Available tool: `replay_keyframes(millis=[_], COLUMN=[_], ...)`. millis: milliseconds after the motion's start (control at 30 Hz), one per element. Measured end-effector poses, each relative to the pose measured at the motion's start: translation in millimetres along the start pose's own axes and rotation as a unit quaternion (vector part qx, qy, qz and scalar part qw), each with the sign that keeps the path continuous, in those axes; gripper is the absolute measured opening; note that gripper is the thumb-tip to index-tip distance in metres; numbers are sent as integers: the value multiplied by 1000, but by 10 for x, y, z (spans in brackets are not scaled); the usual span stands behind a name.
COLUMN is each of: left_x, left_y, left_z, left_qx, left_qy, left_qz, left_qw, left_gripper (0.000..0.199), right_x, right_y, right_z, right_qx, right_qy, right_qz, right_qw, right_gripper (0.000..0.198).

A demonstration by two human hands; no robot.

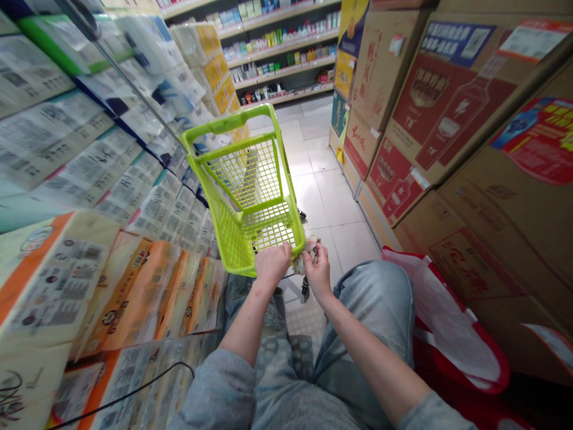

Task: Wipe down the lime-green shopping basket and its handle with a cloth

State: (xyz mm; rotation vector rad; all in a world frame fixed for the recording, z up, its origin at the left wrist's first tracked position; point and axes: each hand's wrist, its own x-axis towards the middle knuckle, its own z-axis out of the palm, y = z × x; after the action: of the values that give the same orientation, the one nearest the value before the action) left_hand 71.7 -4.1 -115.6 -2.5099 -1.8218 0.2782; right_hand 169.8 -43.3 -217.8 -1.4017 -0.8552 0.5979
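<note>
Head view: left hand (271,264) grips the near rim of a lime-green shopping basket (244,185) tilted over the tiled floor (333,203). Right hand (319,272), just beside it, pinches a crumpled cloth (308,249) against the basket's corner.

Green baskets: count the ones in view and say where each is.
1. The green basket stands tipped in the aisle between the stacked packs and the cartons; the left hand grips its near rim, the right hand beside it holds a crumpled wad.
</note>
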Motion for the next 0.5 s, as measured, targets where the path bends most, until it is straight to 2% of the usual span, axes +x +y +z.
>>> replay_keyframes(millis=[100, 300, 400, 500], left_x=[-13, 4, 20, 30], left_y=[6, 26, 34, 39], left_z=[-17, -4, 6, 7], left_qx=[0, -5, -13, -19], left_qy=[-3, 12, 16, 17], left_qz=[9, -25, -31, -39], left_qw=[1000, 1000, 999, 999], left_gripper=[53, 61, 63, 63], right_x=[-31, 122, 205, 217], right_y=[88, 509, 583, 615], right_z=[36, 18, 5, 12], right_qx=[-28, -94, -96, -95], right_qy=[1, -72, -102, -96], right_qz=[-5, 70, 74, 73], right_qw=[1000, 991, 987, 988], right_gripper=[25, 18, 19, 21])
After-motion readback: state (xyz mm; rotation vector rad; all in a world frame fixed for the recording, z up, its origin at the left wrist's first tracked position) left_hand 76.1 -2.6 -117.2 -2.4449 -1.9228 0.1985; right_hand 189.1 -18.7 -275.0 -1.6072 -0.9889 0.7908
